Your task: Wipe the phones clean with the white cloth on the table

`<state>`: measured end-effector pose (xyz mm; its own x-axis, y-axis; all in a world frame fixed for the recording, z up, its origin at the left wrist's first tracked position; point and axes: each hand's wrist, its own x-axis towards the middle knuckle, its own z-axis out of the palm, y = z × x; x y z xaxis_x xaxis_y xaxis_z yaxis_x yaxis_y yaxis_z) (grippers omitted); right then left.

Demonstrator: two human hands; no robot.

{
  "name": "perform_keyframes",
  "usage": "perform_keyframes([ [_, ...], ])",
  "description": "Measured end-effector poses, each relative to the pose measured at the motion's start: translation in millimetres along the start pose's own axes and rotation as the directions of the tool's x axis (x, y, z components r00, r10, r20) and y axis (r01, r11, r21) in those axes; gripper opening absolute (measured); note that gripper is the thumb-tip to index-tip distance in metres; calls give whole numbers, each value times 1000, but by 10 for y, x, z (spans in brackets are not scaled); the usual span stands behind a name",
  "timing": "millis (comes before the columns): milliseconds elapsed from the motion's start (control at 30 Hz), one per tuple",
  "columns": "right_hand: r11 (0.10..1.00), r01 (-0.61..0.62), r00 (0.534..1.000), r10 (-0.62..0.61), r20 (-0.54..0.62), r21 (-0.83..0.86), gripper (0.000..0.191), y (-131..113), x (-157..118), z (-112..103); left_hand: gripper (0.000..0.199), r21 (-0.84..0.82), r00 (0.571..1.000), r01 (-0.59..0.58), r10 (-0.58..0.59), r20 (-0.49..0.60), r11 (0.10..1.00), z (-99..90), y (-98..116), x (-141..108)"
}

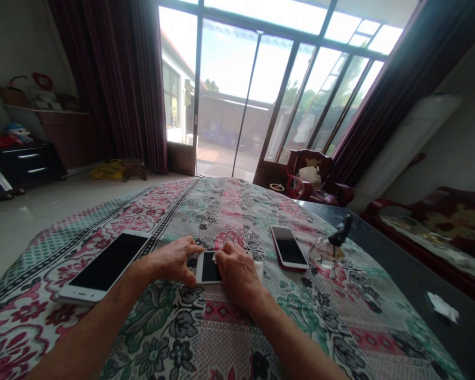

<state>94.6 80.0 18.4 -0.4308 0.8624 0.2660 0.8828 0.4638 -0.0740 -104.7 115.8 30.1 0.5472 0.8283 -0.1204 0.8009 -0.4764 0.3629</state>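
A small white phone (210, 268) lies flat on the patterned tablecloth (150, 327), its dark screen up. At its left end, my left hand (178, 259) has thumb and fingers spread, touching the phone's edge. My right hand (237, 269) is bent over the phone's right part, its fingers pressed together on a bit of white material, perhaps tissue, against the screen. More white material shows beside that hand's right side. To the left lies a larger white phone or tablet (106, 264). A white phone with a red edge (288, 247) rests to the right.
A clear glass container (326, 256) with a black object on top stands at the right. A crumpled white tissue (443, 307) lies on the dark table surface (411, 279). Beyond the table are a red wooden chair (301, 184), a glass door and curtains.
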Motion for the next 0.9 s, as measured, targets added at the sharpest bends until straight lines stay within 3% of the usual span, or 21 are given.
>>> perform_keyframes([
  [167, 975, 217, 975, -218, 31, 44, 12, -194, -30, 23, 66, 6, 1000, 4, -4, -3, 1000, 13, 7, 3],
  [233, 982, 184, 982, -186, 36, 43, 16, -135, -36, 3, 69, 0, 1000, 10, -10, -5, 1000, 15, 3, 1],
  [400, 999, -44, 999, 44, -13, -18, 24, 76, -5, -26, 71, -11, 1000, -4, 4, -5, 1000, 22, -22, 7],
  [467, 999, -24, 999, 24, -21, -21, 22, 28, -5, -8, 71, -6, 1000, -7, 7, -9, 1000, 24, -23, 8],
  [633, 976, 208, 978, -209, 9, 60, 12, -201, -60, 31, 64, -10, 1000, -23, 23, -19, 1000, 22, -9, -3],
  [833, 991, 73, 996, -67, -52, 109, 19, -12, -91, -19, 60, -21, 1000, 15, -15, -19, 1000, 23, -32, 12],
  [900, 988, 76, 996, -69, -56, 133, 17, 18, -105, -28, 57, -19, 999, 31, -32, -16, 999, 28, -42, 20],
])
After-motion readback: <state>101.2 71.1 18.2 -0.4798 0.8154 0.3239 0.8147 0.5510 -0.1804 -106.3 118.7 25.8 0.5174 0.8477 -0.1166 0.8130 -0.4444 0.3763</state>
